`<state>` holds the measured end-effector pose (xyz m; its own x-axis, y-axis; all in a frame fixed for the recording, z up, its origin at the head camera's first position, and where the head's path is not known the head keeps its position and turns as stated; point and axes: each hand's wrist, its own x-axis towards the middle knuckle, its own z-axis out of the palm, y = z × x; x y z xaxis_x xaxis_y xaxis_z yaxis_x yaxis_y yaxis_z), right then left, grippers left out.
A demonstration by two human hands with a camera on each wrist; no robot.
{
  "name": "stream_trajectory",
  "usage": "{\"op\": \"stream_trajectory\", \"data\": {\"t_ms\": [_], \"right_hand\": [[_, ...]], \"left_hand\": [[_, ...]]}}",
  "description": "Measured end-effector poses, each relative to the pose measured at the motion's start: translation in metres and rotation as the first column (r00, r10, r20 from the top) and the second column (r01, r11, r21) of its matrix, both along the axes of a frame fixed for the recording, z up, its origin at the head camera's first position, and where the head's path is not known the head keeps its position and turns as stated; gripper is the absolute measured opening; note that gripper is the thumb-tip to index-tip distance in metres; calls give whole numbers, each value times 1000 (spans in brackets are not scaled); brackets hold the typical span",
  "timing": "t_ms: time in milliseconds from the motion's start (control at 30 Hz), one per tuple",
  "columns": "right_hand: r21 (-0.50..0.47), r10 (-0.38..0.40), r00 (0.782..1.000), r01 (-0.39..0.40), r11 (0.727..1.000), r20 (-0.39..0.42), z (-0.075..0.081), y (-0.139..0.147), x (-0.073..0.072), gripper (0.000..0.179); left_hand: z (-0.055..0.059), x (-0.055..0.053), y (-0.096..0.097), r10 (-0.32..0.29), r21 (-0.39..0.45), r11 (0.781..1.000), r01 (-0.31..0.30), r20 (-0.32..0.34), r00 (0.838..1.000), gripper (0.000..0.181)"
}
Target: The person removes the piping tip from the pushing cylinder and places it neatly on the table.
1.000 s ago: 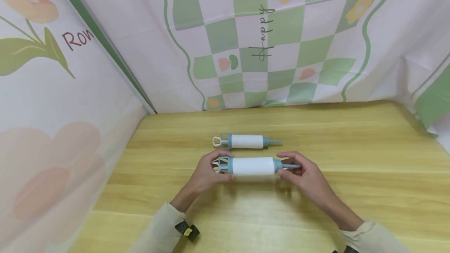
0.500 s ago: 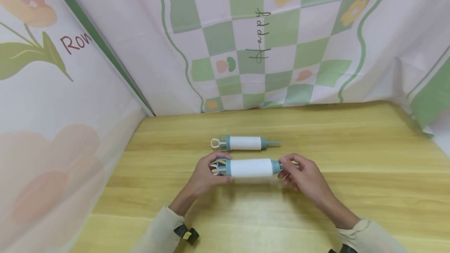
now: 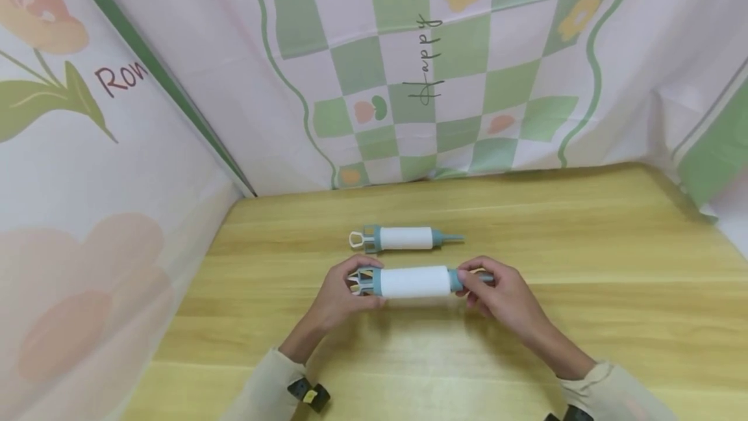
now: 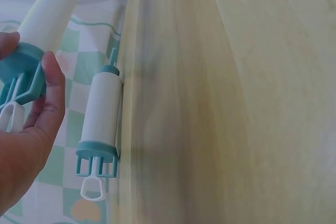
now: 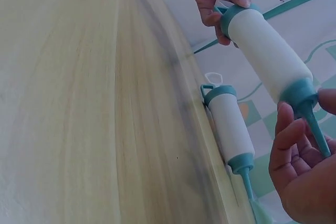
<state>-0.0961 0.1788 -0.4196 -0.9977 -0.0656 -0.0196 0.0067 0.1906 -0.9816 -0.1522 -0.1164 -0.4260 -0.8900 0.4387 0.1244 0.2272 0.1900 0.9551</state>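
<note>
A large syringe with a white barrel, teal end pieces and a thin nozzle is held level over the table. My left hand grips the teal collar at its plunger end, thumb and fingers on opposite sides; a pale pull ring shows near the palm. At the other end, my right hand pinches the teal nozzle cap, and the nozzle runs past the fingers. A second, similar syringe lies on the table just beyond, its nozzle pointing right too.
The wood-grain table spreads beneath both hands. A checked, flower-printed cloth hangs along its back edge. Another printed cloth stands at the left. Black straps with small devices sit at the wrists.
My right hand has turned on the nozzle end: its thumb, earlier at the near side, now lies over the teal cap. The left hand keeps its grip on the collar.
</note>
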Motion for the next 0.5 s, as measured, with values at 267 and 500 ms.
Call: {"op": "stream_trajectory", "data": {"t_ms": [267, 500], "right_hand": [[-3, 36, 997, -37, 999, -70, -2, 3, 2, 29], [-37, 101, 982, -109, 993, -160, -7, 5, 1, 27]], "left_hand": [[3, 2, -1, 5, -1, 1000, -5, -1, 1000, 48], [3, 1, -2, 5, -17, 1000, -5, 2, 1000, 47]]}}
